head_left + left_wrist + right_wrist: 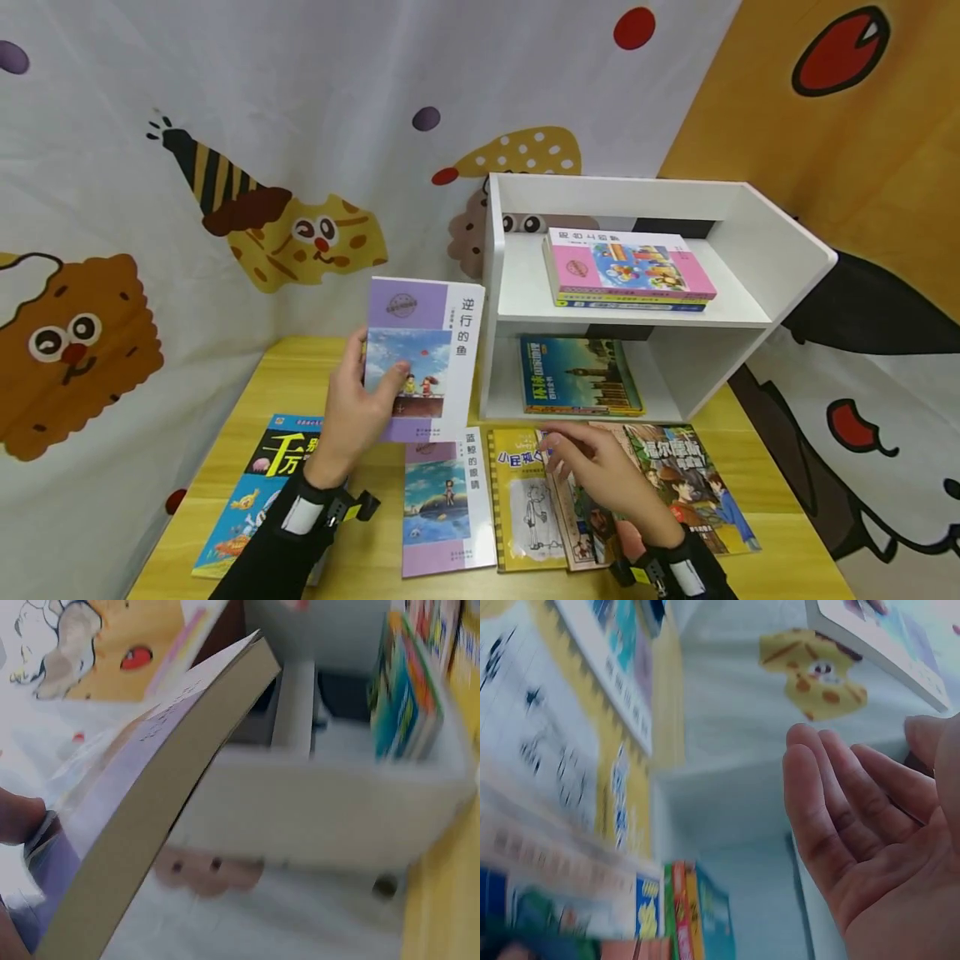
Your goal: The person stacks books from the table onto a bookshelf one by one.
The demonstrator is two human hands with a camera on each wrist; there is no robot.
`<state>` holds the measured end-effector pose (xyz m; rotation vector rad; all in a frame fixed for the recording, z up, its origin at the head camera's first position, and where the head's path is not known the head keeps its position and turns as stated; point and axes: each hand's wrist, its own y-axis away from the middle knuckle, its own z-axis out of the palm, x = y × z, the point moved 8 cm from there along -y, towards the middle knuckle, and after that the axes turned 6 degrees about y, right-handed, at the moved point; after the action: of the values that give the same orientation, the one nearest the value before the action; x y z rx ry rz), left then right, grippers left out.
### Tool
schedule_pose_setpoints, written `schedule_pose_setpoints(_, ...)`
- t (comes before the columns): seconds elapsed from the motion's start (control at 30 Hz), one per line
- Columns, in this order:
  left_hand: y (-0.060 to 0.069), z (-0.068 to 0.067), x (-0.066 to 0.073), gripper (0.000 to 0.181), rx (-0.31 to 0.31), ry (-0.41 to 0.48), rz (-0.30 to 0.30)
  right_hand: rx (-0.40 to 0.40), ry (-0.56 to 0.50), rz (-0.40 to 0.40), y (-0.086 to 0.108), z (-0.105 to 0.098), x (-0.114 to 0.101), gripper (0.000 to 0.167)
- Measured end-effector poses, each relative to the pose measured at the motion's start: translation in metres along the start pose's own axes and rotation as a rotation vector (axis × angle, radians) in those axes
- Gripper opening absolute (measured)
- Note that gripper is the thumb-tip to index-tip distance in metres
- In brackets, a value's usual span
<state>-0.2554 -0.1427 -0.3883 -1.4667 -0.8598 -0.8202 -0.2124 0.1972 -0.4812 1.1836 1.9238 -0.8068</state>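
Note:
My left hand (360, 408) grips a purple-and-white paperback book (420, 358) by its left side, thumb on the cover and fingers behind. The book is raised above the table, just left of the shelf; the left wrist view shows its page edge (165, 795). Over the books at the front right hovers my right hand (592, 471), holding nothing. In the right wrist view its fingers (810, 810) are loosely extended. Below the held book lies another purple-and-white book (442, 508), partly covered by it. Beside that is a yellow book (525, 508).
A white two-tier shelf (637, 319) stands at the back right. A small stack with a pink book (637, 267) lies on its upper tier, and teal books (577, 375) below. A blue book (240, 508) lies left on the wooden table (367, 542); a comic book (690, 483) lies right.

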Motion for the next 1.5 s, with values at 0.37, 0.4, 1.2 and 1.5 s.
schedule_pose_setpoints(0.37,0.033,0.075,-0.006,0.049,-0.177,0.216,-0.001,-0.047,-0.211,-0.100,-0.018,0.036,-0.052,0.055)
schedule_pose_setpoints(0.4,0.035,0.079,-0.007,0.048,-0.180,0.234,-0.002,-0.038,-0.231,-0.085,-0.018,0.038,-0.051,0.056)
schedule_pose_setpoints(1.2,-0.015,0.064,0.027,0.083,-0.523,-0.097,0.071,0.011,0.102,-0.165,0.009,-0.023,-0.051,0.028)
schedule_pose_setpoints(1.5,-0.004,0.089,0.030,0.065,-0.688,-0.107,0.156,0.008,0.097,-0.132,0.006,-0.021,-0.044,0.029)
